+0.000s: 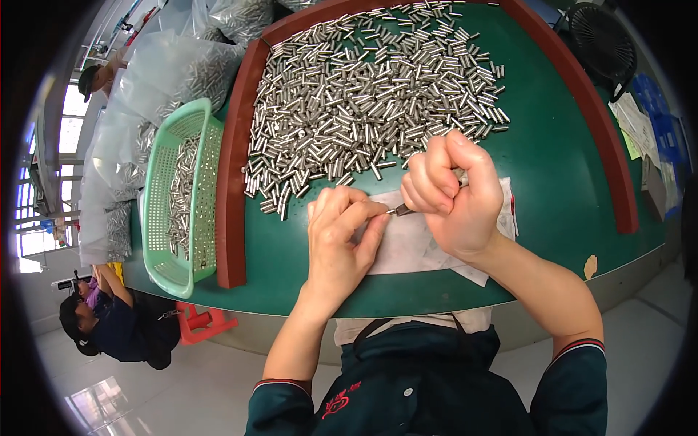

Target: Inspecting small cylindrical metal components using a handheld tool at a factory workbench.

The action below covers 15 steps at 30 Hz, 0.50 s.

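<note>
A small silvery metal piece [392, 212] was pinched at the tip of a slim, dark-tipped metal tool [404, 209]

The bare left hand [338, 229] had its grip closed on the small piece, held between thumb and forefinger, with the other fingers curled in. The bare right hand [465, 192] was clenched in a fist, its grip tight around the tool, whose tip pointed left toward the piece. Whether tip and piece touched could not be told.

Beneath both hands lay a whitish, flat, slightly smudged sheet [414, 254], near the front edge of a smooth dark-green table [552, 160]. Just beyond the hands spread a broad, dense heap of short, shiny silver metal cylinders [363, 109], heaped at all angles. Dark-red raised edging [233, 182] bordered the heap on the left and ran down the table's right side as well.

Outside the left edging stood a long, pale-green, perforated plastic basket [156, 196], partly filled with similar metal pieces. Bulging clear plastic bags [138, 80] stood behind and beside it. A round black fan [602, 40] was at the far right corner. At lower left, near a red plastic stool [205, 323], was another person in dark clothing [127, 327].
</note>
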Each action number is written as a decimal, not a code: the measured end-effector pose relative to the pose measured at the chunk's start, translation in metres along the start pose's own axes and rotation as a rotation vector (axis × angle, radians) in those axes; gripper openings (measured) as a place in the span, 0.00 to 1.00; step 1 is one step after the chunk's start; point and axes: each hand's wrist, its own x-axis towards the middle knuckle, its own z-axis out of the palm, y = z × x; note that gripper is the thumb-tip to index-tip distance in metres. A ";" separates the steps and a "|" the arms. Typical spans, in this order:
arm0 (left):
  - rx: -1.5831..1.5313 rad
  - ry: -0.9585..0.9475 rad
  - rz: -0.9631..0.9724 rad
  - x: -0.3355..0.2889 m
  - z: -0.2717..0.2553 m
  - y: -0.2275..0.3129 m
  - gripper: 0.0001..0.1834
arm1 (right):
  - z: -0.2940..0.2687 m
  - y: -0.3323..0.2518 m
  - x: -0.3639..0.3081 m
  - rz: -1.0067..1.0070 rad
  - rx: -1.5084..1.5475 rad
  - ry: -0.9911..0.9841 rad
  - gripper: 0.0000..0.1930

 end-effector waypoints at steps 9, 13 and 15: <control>0.001 0.006 0.004 0.001 0.000 0.002 0.06 | -0.001 -0.001 -0.001 0.019 -0.016 -0.018 0.21; 0.005 -0.001 -0.005 0.000 0.000 0.002 0.06 | -0.001 0.000 -0.001 0.028 -0.022 -0.018 0.21; 0.004 0.001 -0.004 0.001 0.000 0.002 0.06 | -0.001 0.000 -0.002 0.026 -0.017 -0.015 0.21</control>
